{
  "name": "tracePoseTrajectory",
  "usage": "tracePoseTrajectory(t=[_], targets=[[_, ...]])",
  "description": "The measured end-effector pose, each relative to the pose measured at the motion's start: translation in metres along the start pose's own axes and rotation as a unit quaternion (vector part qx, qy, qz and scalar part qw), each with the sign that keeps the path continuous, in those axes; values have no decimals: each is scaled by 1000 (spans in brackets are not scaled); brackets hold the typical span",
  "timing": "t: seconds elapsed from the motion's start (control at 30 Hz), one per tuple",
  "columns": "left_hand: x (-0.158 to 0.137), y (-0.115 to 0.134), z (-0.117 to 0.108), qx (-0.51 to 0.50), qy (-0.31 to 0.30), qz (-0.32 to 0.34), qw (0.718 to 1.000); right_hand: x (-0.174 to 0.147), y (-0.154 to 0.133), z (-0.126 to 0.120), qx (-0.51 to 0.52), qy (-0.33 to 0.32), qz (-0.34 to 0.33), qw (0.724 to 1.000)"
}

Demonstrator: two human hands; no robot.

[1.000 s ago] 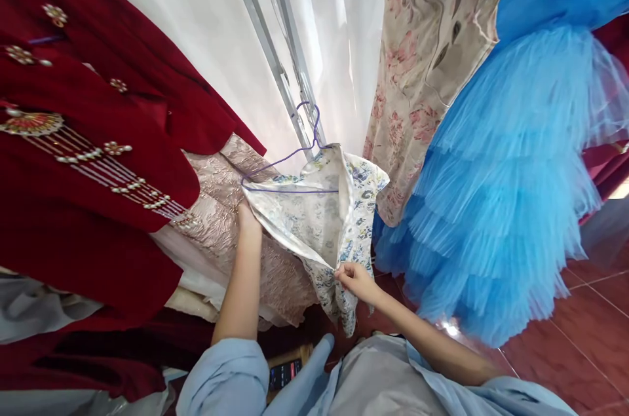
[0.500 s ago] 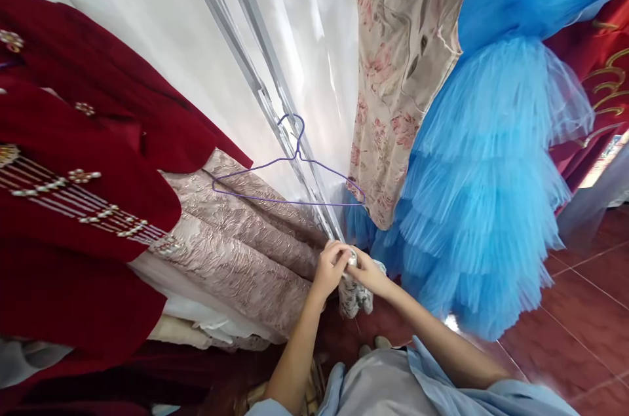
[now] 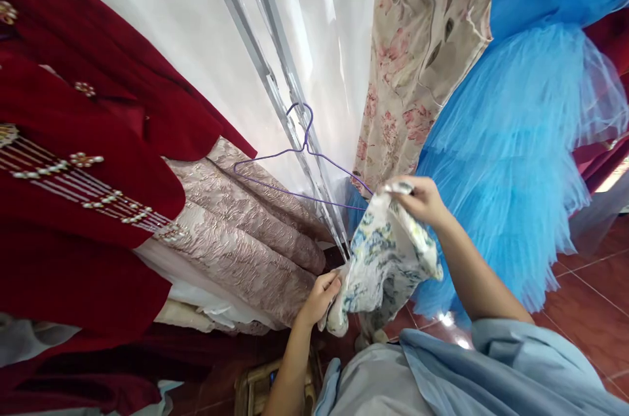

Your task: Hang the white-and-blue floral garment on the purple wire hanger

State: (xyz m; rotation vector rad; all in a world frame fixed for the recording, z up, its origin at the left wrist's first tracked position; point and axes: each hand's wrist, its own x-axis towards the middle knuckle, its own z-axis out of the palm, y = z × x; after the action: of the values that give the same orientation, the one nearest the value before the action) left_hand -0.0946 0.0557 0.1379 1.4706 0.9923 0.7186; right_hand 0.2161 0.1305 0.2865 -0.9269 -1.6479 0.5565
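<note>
A white floral garment (image 3: 378,259) with blue, green and yellow print is stretched between my two hands, its lower part bunched and hanging over the floor. My right hand (image 3: 417,200) is closed on its upper right edge, beside the right end of a purple wire hanger (image 3: 295,152). Lower down, my left hand (image 3: 322,295) pinches the garment's left edge. The hanger hangs by its hook from a metal rail; its right corner is hidden behind the garment and my right hand.
Dark red beaded garments (image 3: 88,160) and a pink brocade skirt (image 3: 246,232) hang at left. A beige floral dress (image 3: 403,75) and a blue tulle gown (image 3: 506,160) hang at right. Metal uprights (image 3: 265,42) stand before a white curtain (image 3: 162,10). A wooden stool (image 3: 250,390) sits below.
My hands have moved apart, spreading the bunched floral garment open. My right hand has risen up and right to the hanger's end; my left has dropped slightly lower.
</note>
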Motion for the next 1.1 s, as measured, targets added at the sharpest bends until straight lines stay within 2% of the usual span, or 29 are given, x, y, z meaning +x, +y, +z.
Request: tracePoseTrajectory(t=[0.07, 0.1, 0.2, 0.3, 0.37, 0.47, 0.53, 0.63, 0.73, 0.83, 0.9, 0.97, 1.03, 1.1], targets=[[-9, 10, -6, -14, 17, 13, 1000, 34, 14, 11, 14, 44, 18, 999], [-14, 14, -8, -14, 26, 22, 999, 49, 21, 20, 31, 45, 31, 998], [-24, 24, -16, 53, 53, 40, 996, 75, 35, 53, 90, -4, 59, 994], [-31, 27, -33, 184, 102, 26, 977, 77, 35, 69, 123, -45, 77, 988], [-34, 27, -51, 243, 131, 15, 961, 74, 31, 63, 123, -52, 82, 988], [-34, 36, -80, 268, 146, 18, 952, 74, 24, 40, 89, -54, 78, 991], [-31, 48, -94, 282, 125, 24, 951, 76, 22, 25, 62, -43, 75, 994], [-21, 66, -103, 325, 108, 33, 939, 79, 23, 10, 49, -18, 80, 995], [-8, 76, -107, 348, 77, 79, 931, 80, 27, 3, 42, 1, 86, 995], [5, 76, -120, 314, 36, 128, 940, 81, 32, 1, 28, -2, 83, 996], [12, 76, -136, 271, 66, 137, 951, 83, 34, 0, 16, -15, 77, 997], [19, 78, -158, 212, 130, 128, 960, 85, 36, 1, 3, -25, 71, 997], [27, 82, -184, 153, 186, 107, 965, 88, 36, 1, -1, -31, 69, 997], [37, 88, -212, 112, 212, 88, 967, 90, 37, 1, 6, -34, 74, 997]])
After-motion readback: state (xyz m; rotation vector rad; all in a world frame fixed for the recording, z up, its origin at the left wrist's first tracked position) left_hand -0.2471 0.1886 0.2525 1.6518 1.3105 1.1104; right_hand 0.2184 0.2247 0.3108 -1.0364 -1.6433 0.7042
